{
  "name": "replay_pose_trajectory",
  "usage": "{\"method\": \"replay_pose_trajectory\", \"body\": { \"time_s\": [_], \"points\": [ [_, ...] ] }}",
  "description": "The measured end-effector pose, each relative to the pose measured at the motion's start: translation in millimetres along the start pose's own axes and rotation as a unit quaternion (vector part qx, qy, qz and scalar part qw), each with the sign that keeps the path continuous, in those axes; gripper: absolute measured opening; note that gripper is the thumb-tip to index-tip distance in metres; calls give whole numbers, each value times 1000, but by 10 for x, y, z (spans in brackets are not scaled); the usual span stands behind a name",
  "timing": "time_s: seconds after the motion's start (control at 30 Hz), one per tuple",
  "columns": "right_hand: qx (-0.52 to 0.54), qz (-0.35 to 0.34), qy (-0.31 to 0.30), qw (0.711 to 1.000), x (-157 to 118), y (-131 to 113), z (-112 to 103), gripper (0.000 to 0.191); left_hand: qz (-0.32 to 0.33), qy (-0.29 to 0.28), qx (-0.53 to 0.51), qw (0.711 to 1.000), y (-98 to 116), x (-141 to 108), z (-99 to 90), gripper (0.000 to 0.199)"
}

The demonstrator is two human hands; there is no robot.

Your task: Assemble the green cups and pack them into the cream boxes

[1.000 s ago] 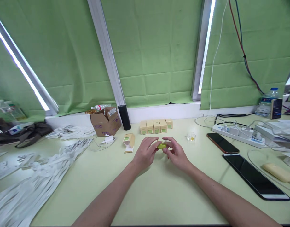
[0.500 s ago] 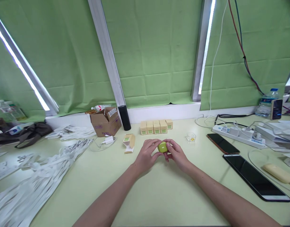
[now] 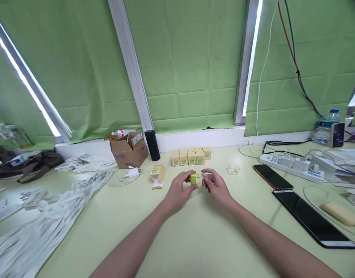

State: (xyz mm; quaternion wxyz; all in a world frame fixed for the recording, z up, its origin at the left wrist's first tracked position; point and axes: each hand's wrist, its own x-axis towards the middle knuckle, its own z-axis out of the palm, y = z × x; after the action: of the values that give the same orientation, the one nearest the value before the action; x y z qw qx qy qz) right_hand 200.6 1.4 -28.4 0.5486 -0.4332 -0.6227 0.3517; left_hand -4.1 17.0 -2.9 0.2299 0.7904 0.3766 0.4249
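Observation:
In front of me my left hand (image 3: pixel 179 191) pinches a small, rounded, lime-green case (image 3: pixel 193 178) between thumb and fingers, just above the table. A pale, partly see-through part with a yellow spot (image 3: pixel 198 176) shows on the case's right side; its exact nature is too small to tell. Just right of it is my right hand (image 3: pixel 218 188), apart from the case, index finger stretched out and the other fingers curled; nothing shows clearly in it. An opened small carton (image 3: pixel 158 175) lies to the left, flap down. A clear plastic container (image 3: pixel 233 169) with something yellow inside stands to the right.
Several small cardboard boxes (image 3: pixel 188 157) stand in a row at the back, beside a black cylinder (image 3: pixel 152 145) and a brown carton (image 3: pixel 129 151). White strips (image 3: pixel 56 216) spread over the left. On the right are a power strip (image 3: pixel 293 166), a phone (image 3: pixel 273 177) and a larger black-screened device (image 3: pixel 313 218).
The green case has turned, so its logo-like mark no longer faces me and its pale side shows. My right hand has let go of it and moved slightly right.

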Motion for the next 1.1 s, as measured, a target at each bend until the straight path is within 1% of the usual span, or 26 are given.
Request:
{"method": "replay_pose_trajectory", "body": {
  "time_s": [0.03, 0.07, 0.13, 0.2, 0.23, 0.3, 0.37, 0.47, 0.53, 0.67, 0.83, 0.97, 1.03, 1.07, 1.1],
  "points": [
    [-91, -29, 16, 995, 8, 26, -34, 28, -18, 20, -31, 999, -30, 23, -2, 47],
    [-185, -61, 18, 981, 14, 48, -63, 28, -32, 29, -71, 997, -62, 47, -9, 48],
    [-351, -115, -14, 929, 19, 79, -96, 37, -39, 36, -159, 986, -124, 89, -34, 50],
    [-464, -143, -63, 872, 21, 84, -84, 45, -48, 40, -221, 973, -170, 112, -62, 55],
    [-502, -145, -82, 849, 25, 76, -64, 45, -53, 42, -241, 968, -184, 115, -73, 57],
    [-551, -137, -107, 816, 41, 40, -14, 41, -63, 43, -264, 961, -197, 111, -85, 59],
    [-578, -135, -121, 796, 71, -13, 26, 39, -66, 39, -276, 958, -195, 99, -84, 60],
    [-602, -139, -157, 771, 138, -88, 52, 33, -58, 33, -281, 957, -184, 89, -76, 61],
    [-607, -134, -170, 765, 187, -116, 63, 30, -52, 35, -281, 958, -181, 90, -73, 61],
    [-613, -124, -168, 762, 275, -119, 117, 29, -47, 39, -281, 958, -178, 92, -77, 61],
    [-606, -127, -164, 768, 318, -120, 197, 29, -42, 42, -280, 958, -160, 86, -78, 60],
    [-581, -137, -155, 787, 256, -127, 187, 32, -42, 48, -283, 957, -153, 87, -84, 60],
    [-567, -134, -148, 799, 194, -102, 162, 39, -42, 51, -281, 957, -157, 85, -87, 60],
    [-549, -129, -139, 814, 160, -80, 147, 44, -41, 51, -280, 958, -160, 83, -86, 60],
    [-519, -119, -124, 837, 127, -51, 133, 46, -41, 51, -280, 958, -164, 81, -85, 60]
  ]
}}
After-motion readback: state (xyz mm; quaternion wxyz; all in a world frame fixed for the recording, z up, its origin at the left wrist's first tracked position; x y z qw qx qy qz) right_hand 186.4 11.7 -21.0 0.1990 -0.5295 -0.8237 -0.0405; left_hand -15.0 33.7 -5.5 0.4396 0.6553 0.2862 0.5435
